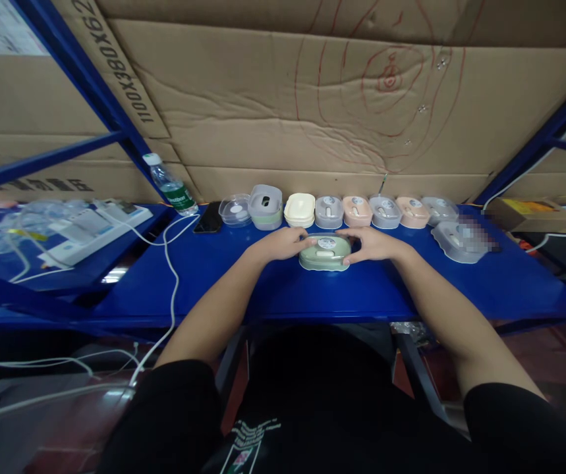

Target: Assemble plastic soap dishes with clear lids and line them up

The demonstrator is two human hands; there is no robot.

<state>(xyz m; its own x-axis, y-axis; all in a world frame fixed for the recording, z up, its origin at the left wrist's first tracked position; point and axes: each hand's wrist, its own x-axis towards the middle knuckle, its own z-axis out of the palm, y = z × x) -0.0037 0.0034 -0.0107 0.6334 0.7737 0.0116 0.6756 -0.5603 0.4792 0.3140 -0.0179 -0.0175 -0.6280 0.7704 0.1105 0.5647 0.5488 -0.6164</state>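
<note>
Head view, forward and down, table (pixel 213 276) close

A pale green lunch box (pixel 325 253) with rounded corners is seen lying flat and upright on the blue table (pixel 273 283), just in front of the row of similar boxes. Its lid, closed, carries a small white oval label and a light tab on top.
</note>
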